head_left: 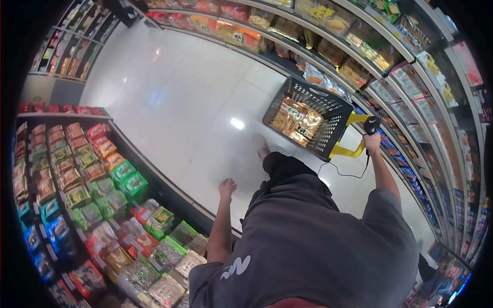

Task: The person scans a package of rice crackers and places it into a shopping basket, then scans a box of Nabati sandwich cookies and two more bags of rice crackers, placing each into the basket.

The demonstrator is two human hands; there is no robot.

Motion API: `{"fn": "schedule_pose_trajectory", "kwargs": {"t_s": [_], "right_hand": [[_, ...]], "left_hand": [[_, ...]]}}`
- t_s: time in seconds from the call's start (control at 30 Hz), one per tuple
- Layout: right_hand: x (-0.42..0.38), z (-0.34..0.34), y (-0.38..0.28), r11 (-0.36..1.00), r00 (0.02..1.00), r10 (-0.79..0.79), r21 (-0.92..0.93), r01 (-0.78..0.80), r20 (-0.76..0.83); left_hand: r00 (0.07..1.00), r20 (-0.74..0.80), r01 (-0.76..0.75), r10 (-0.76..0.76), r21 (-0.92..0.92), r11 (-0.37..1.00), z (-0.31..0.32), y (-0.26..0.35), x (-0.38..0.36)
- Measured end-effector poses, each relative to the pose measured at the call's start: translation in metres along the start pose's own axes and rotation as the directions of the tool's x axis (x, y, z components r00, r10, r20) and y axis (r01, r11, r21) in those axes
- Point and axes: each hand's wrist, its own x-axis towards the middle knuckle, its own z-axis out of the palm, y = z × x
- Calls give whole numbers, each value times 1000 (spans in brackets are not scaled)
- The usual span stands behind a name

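Note:
My right hand (372, 143) is wrapped round the black grip at the end of the yellow handle (351, 151) of a shopping basket. The dark basket (335, 131), with perforated walls, sits ahead on my right. Inside it lie packaged foods (296, 121) in clear and gold wrapping. A thin dark cord (343, 176) hangs in a loop below the handle. Away from my body on the left, my left hand (227, 188) hangs over the floor near the display, holding nothing, its fingers loosely bent and apart.
Glossy floor (174, 97) stretches ahead between displays. Along the left stands a low display of bagged goods (97, 210) with a dark edge. Tall shelves of packaged food (334, 36) curve along the right, close to the basket. Another rack (72, 46) stands at the far left.

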Motion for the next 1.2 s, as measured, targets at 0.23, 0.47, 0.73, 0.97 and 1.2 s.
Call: {"fn": "schedule_pose_trajectory", "kwargs": {"t_s": [0.23, 0.47, 0.73, 0.97, 1.2], "right_hand": [[-41, 57, -117, 998, 1000, 31, 55, -30, -4], [-57, 127, -217, 994, 991, 107, -12, -109, -79], [-65, 186, -347, 983, 985, 174, -63, -175, -14], [-49, 241, -428, 969, 975, 220, -116, -218, 8], [-85, 296, -528, 970, 970, 233, -83, -228, 62]], "left_hand": [[1000, 6, -29, 28, 94, 995, -57, 105, 74], [991, -61, -122, 122, -2, 993, -114, 200, 144], [988, 88, -141, 131, 119, 983, -124, 294, 216], [964, 262, -119, 53, 242, 963, -106, 365, 275], [856, 516, -252, 42, 344, 904, -72, 414, 273]]}}
